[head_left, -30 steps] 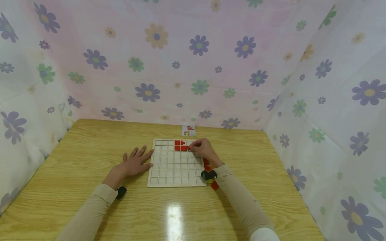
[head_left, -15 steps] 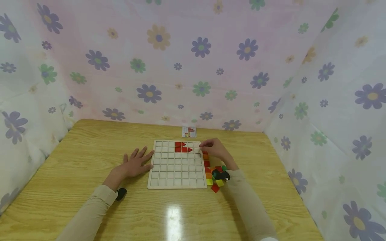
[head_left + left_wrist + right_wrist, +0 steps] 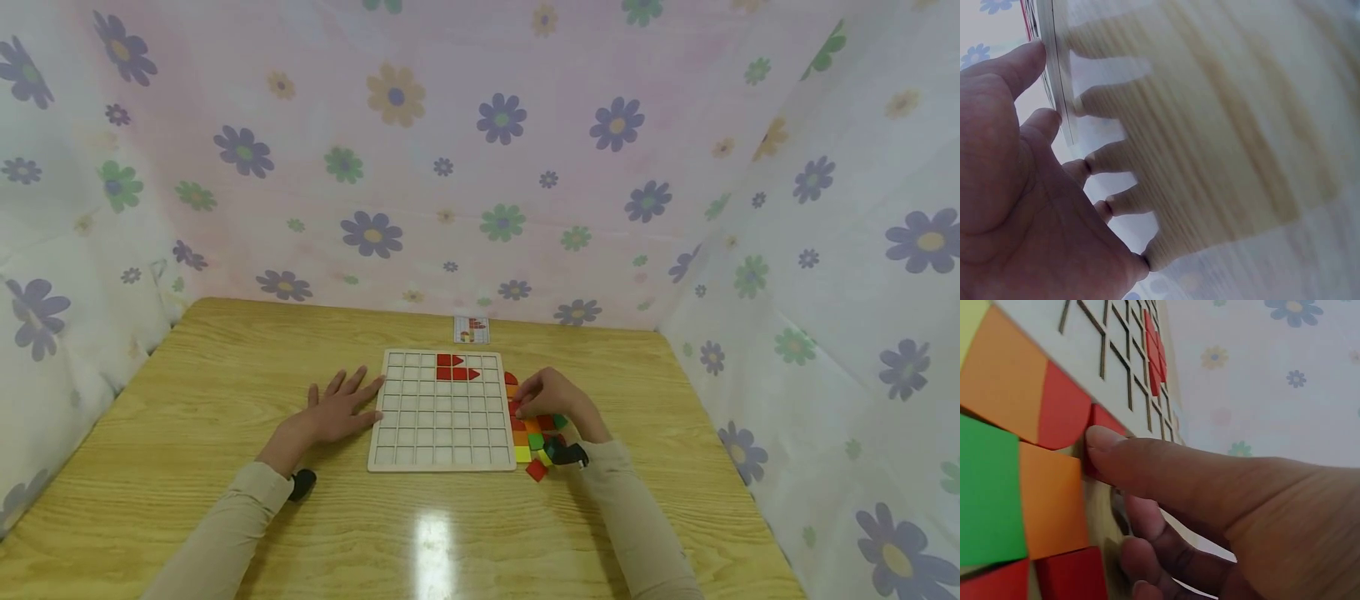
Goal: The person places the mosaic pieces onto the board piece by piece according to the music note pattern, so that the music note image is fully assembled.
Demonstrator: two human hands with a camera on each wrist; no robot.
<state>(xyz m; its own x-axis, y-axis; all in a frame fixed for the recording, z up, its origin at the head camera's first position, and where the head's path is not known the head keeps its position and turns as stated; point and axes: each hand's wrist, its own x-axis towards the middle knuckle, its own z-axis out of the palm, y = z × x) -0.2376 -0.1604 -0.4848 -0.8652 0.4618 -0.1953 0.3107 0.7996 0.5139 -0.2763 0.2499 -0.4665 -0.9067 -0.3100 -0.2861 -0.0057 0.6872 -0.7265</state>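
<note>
A pale wooden grid board (image 3: pixel 442 421) lies on the table. Red pieces (image 3: pixel 452 373) fill several cells in its top two rows, some with pointed ends. My left hand (image 3: pixel 330 414) lies with fingers spread, thumb and fingertips touching the board's left edge. My right hand (image 3: pixel 557 395) is among coloured pieces along the board's right edge. In the right wrist view its thumb presses a red piece (image 3: pixel 1106 416) beside the board, with the other fingers curled; the thumb hides part of that piece. Next to it lie an orange piece (image 3: pixel 1057 499) and a green piece (image 3: pixel 988 490).
A small printed pattern card (image 3: pixel 472 330) lies behind the board. Yellow (image 3: pixel 522 454) and red (image 3: pixel 536 471) pieces lie by the board's lower right corner. Flower-printed curtains (image 3: pixel 450 167) enclose the wood-grain table (image 3: pixel 352 533) at the back and sides.
My right hand has left the pointed red piece in the board's second row and moved right, then down to the loose pieces. My left hand stays in place.
</note>
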